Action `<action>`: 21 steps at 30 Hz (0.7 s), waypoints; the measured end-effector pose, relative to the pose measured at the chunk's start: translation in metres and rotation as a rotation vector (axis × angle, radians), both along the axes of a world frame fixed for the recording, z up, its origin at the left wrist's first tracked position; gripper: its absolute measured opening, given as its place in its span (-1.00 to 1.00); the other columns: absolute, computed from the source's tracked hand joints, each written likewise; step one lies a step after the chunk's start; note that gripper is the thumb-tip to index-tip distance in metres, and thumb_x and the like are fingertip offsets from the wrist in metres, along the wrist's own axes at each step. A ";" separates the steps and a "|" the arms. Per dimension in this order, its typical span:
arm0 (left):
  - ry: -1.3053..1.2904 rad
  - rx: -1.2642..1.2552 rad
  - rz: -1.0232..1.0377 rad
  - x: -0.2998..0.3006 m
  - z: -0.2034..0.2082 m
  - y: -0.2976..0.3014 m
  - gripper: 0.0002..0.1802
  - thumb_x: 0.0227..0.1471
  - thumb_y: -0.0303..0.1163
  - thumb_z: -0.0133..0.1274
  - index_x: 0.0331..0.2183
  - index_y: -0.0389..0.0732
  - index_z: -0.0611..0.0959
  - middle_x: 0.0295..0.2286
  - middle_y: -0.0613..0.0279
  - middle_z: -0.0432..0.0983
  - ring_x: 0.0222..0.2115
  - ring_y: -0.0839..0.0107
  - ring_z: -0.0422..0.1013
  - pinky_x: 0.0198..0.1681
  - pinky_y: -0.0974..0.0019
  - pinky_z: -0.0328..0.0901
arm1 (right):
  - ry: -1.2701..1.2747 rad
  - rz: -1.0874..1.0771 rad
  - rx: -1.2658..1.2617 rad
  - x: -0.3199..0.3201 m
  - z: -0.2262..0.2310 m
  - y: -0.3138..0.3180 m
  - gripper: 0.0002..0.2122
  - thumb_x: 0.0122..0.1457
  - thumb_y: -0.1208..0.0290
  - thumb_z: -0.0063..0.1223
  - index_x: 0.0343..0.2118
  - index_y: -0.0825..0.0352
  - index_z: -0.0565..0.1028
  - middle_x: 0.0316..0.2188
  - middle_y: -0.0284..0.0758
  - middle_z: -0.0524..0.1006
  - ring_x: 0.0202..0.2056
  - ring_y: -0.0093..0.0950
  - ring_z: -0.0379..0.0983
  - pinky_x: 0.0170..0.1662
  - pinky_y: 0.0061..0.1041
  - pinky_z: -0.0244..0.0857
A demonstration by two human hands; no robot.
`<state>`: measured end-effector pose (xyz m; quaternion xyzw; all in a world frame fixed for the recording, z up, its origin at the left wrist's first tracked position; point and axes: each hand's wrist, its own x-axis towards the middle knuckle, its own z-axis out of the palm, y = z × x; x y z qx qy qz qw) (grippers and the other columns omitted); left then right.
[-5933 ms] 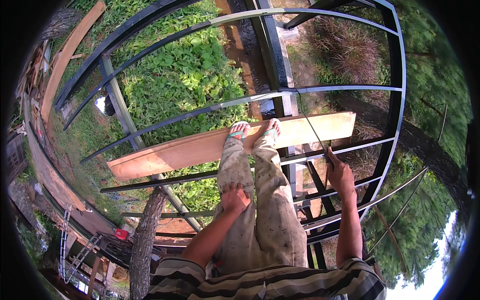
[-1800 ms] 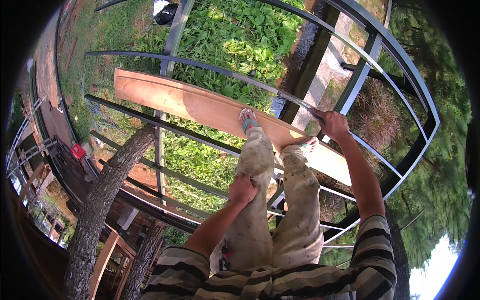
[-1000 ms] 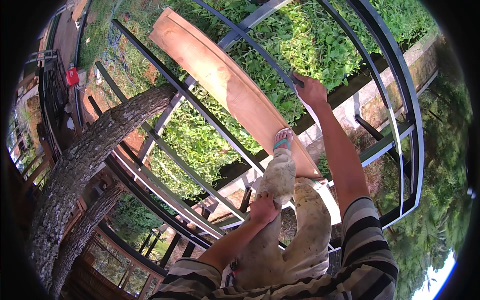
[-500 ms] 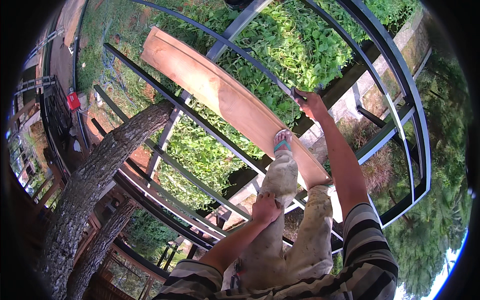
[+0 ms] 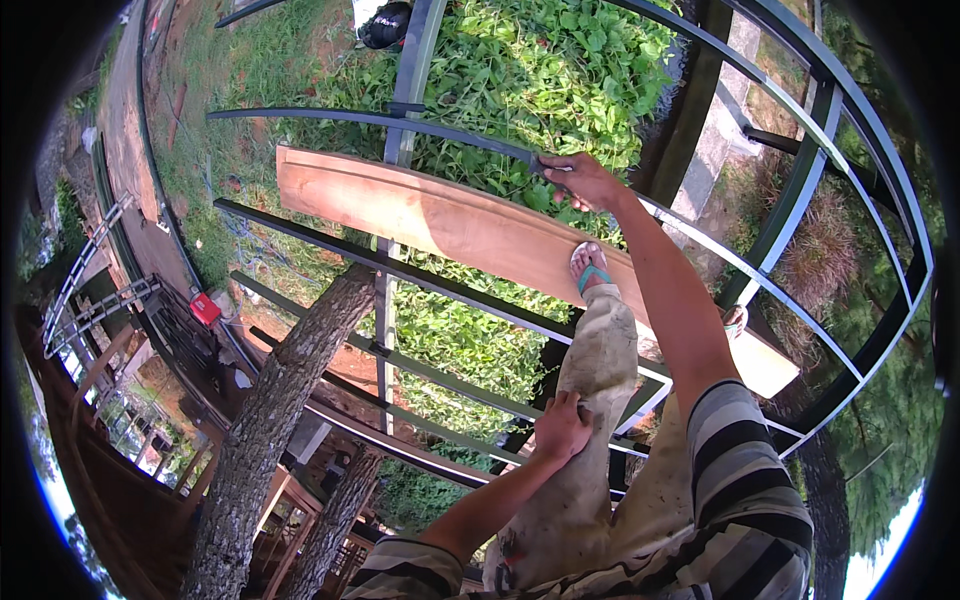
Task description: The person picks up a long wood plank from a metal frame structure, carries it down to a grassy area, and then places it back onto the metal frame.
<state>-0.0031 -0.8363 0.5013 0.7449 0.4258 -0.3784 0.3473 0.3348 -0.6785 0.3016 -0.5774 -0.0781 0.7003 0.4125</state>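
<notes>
My right hand (image 5: 580, 182), arm stretched forward, is closed at a long dark metal bar (image 5: 460, 134). Its fingers pinch a small dark object (image 5: 541, 165) against the bar, too small to make out. My left hand (image 5: 563, 427) rests on my bent left knee (image 5: 600, 370), fingers curled over the stained light trousers. Beneath me a wooden plank (image 5: 370, 205) lies across the metal bars. My left foot (image 5: 589, 264), in a sandal with a green strap, stands on it. The other foot (image 5: 735, 321) is partly visible farther right, near the plank's end.
Several parallel dark bars (image 5: 450, 298) with open gaps form a raised frame over green plants (image 5: 540, 80). A rough tree trunk (image 5: 270, 420) rises through its left side. A curved outer beam (image 5: 915, 220) bounds the right. A red box (image 5: 204, 308) stands far left; a black object (image 5: 385, 25) lies beyond.
The view has turned, so the bar and plank lie more level across it. My right hand is somewhat nearer the crossing beam on its left. My left hand stays on the knee.
</notes>
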 end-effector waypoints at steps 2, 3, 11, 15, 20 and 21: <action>-0.001 0.001 -0.019 0.001 -0.001 -0.001 -0.62 -0.01 -0.23 0.07 -0.13 -0.17 0.54 -0.18 0.10 0.50 -0.14 0.04 0.47 -0.21 0.01 0.47 | -0.030 0.053 -0.007 0.003 -0.006 0.018 -0.59 0.34 0.26 0.00 0.24 0.10 0.41 -0.59 -0.36 0.51 -0.73 -0.66 0.25 -0.69 -0.56 0.14; -0.005 -0.002 -0.024 0.001 -0.002 -0.002 -0.62 0.00 -0.22 0.07 -0.13 -0.16 0.54 -0.18 0.11 0.50 -0.14 0.06 0.47 -0.21 0.02 0.47 | -0.054 0.074 -0.002 0.005 -0.010 0.025 -0.59 0.34 0.26 0.01 0.24 0.10 0.41 -0.59 -0.36 0.51 -0.73 -0.66 0.25 -0.69 -0.56 0.14; 0.054 -0.003 -0.038 0.003 -0.002 0.009 -0.62 0.04 -0.21 0.05 -0.10 -0.16 0.54 -0.14 0.11 0.49 -0.10 0.09 0.47 -0.16 0.02 0.46 | -0.123 0.245 0.004 0.071 0.019 -0.042 -0.62 0.31 0.29 0.04 0.18 0.11 0.48 -0.61 -0.40 0.51 -0.73 -0.69 0.25 -0.65 -0.61 0.17; 0.075 -0.011 -0.060 0.009 -0.001 0.011 -0.61 0.04 -0.20 0.04 -0.10 -0.16 0.54 -0.13 0.11 0.49 -0.09 0.08 0.47 -0.14 -0.01 0.45 | -0.079 0.215 0.018 0.056 0.008 -0.021 -0.61 0.33 0.30 0.00 0.21 0.12 0.45 -0.64 -0.41 0.49 -0.73 -0.66 0.25 -0.66 -0.57 0.16; 0.161 -0.056 -0.084 0.027 0.003 0.010 -0.60 0.03 -0.20 0.03 -0.09 -0.16 0.54 -0.14 0.09 0.50 -0.10 0.09 0.47 -0.15 -0.02 0.45 | -0.033 0.158 0.045 0.029 -0.018 0.021 -0.57 0.35 0.30 -0.02 0.27 0.12 0.37 -0.65 -0.41 0.48 -0.74 -0.65 0.24 -0.68 -0.54 0.14; 0.153 -0.046 -0.088 0.025 0.002 0.010 -0.60 0.03 -0.20 0.04 -0.09 -0.15 0.53 -0.14 0.09 0.50 -0.10 0.09 0.48 -0.15 -0.02 0.45 | -0.025 0.160 0.039 0.027 -0.019 0.022 -0.56 0.35 0.30 -0.02 0.28 0.12 0.35 -0.65 -0.41 0.48 -0.74 -0.66 0.23 -0.68 -0.54 0.14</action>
